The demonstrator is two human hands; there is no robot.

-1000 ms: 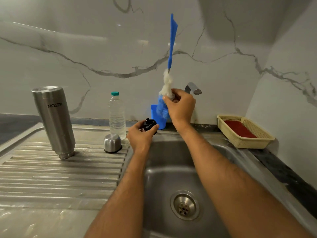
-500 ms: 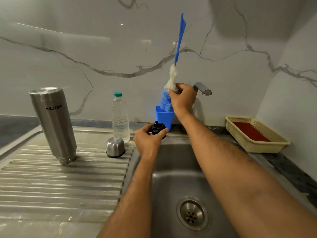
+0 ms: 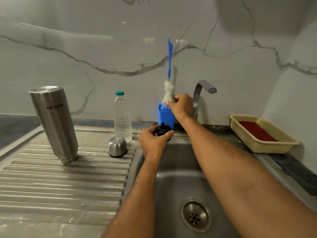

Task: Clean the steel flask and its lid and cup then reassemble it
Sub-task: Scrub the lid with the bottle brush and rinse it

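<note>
- Head view: your flask [image 3: 54, 123] stands upside down on the drainboard [image 3: 60, 182], the cup [image 3: 117, 146] inverted beside it (likely so both can drain).
- Your left hand [image 3: 152, 143] curls round the black lid [image 3: 163, 129] at the sink's [image 3: 173, 186] back edge, holding it ready for scrubbing.
- Your right hand [image 3: 181, 105] pinches the brush [image 3: 169, 88] bristles at the blue holder [image 3: 165, 117], fingers closed on the white tuft; whether you're lifting or seating it, I can't tell.

1 flask [image 3: 54, 122], 1 cup [image 3: 117, 146], 1 lid [image 3: 163, 129], 1 bottle [image 3: 122, 117]
</note>
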